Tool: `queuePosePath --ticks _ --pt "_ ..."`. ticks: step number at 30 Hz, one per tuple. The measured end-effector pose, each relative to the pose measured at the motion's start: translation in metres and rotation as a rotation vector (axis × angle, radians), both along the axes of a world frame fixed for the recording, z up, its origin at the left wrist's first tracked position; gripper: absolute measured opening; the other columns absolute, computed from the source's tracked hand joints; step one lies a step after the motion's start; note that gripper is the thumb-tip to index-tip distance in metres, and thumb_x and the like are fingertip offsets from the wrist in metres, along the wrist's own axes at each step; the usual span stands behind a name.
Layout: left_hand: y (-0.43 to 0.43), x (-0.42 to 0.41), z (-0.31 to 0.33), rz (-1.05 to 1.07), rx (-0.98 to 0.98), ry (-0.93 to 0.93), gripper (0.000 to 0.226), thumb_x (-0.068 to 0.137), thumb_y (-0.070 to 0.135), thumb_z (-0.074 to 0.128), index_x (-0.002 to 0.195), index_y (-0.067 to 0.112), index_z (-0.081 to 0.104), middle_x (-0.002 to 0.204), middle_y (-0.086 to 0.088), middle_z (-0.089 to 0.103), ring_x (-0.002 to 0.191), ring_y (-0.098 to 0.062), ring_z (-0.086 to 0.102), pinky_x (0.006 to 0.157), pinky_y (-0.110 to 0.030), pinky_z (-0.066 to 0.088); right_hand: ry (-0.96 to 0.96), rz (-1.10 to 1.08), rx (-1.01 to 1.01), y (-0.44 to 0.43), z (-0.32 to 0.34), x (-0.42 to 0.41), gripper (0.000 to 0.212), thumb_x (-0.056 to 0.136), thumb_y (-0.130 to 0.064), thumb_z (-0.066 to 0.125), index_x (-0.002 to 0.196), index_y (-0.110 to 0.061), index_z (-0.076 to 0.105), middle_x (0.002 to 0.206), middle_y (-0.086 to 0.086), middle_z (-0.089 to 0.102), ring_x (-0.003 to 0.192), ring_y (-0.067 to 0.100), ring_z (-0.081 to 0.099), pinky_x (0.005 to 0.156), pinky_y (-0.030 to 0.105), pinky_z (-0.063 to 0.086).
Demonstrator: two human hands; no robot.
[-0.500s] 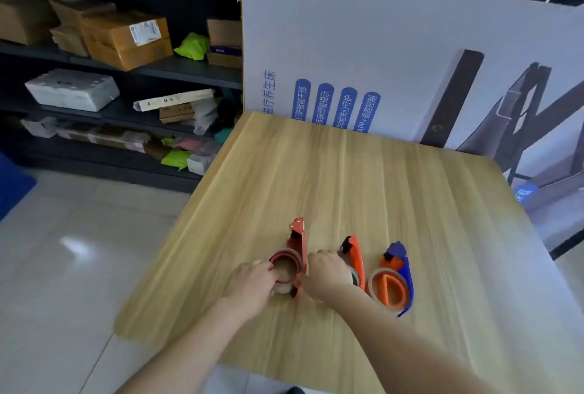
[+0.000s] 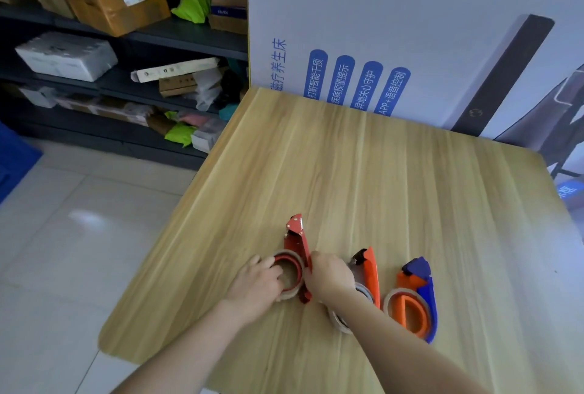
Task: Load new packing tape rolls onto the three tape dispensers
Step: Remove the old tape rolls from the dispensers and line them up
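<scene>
Evidently mid-load on one unit: the red dispenser (image 2: 297, 239) lies on its side near the front edge of the worktop (image 2: 347, 172), nose pointing away from the person, and a tape roll (image 2: 295, 256) sits over its red hub. Left hand (image 2: 257, 283) — grip curled round the near-left rim of that roll, fingers over its top edge, likely pressing it home onto the hub. Right hand (image 2: 330, 275) — grip closed on the dispenser's frame just right of the roll, apparently bracing the body so it does not slide under the push. Whether the roll is fully seated cannot be told; the hands cover its near half. Just beside, to the right, the orange dispenser (image 2: 369, 270) lies the same way, a second roll (image 2: 338, 321) at its near end partly under the right wrist. Further right, the blue-and-orange dispenser (image 2: 423, 295) carries a third roll (image 2: 390, 299) around its orange hub. All three lie flat in a row, hubs up and within reach, which suits pressing rolls on from above. Judgement: two units look loaded and the red one is nearly there; no tape end is visibly threaded. A printed board (image 2: 410, 30) stands behind the worktop, with shelves (image 2: 177, 36) of cartons to the left.
</scene>
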State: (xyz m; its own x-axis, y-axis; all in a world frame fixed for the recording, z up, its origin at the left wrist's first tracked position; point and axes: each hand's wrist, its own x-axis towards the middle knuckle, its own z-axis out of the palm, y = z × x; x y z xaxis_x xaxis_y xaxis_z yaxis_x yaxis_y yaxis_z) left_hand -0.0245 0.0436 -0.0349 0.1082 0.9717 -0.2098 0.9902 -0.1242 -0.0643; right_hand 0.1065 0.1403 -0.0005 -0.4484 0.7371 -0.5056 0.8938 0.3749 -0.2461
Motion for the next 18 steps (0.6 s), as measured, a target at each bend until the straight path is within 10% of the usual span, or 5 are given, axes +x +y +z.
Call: queuePosePath --ticks 7,12,18 --pt "0.03 -0.055 0.007 -0.055 0.18 -0.157 0.025 0.072 0.029 0.046 0.057 0.025 0.065 0.066 0.012 0.057 0.07 -0.011 0.06 0.055 -0.022 0.044 -0.013 -0.072 0.103 0.039 0.007 -0.016 0.014 0.091 -0.008 0.04 0.094 -0.013 0.053 0.08 0.003 0.051 0.074 0.028 0.053 0.06 0.031 0.04" --pt "0.064 -0.086 0.019 0.033 0.181 -0.342 0.013 0.067 0.02 0.08 0.063 0.022 0.068 0.069 0.009 0.059 0.071 -0.013 0.062 0.051 -0.022 0.05 -0.013 -0.134 0.147 0.065 0.009 -0.039 0.013 0.087 -0.003 0.038 0.081 -0.014 0.043 0.066 -0.001 0.044 0.063 0.025 0.051 0.046 0.028 0.033" --pt "0.098 -0.108 0.026 0.076 0.17 -0.463 0.005 0.085 0.014 0.064 0.081 0.016 0.061 0.087 0.006 0.06 0.089 -0.013 0.058 0.061 -0.029 0.052 -0.02 -0.178 0.186 0.097 0.008 -0.063 0.014 0.088 -0.002 0.039 0.081 -0.014 0.042 0.063 -0.003 0.044 0.049 0.015 0.041 0.041 0.027 0.029"
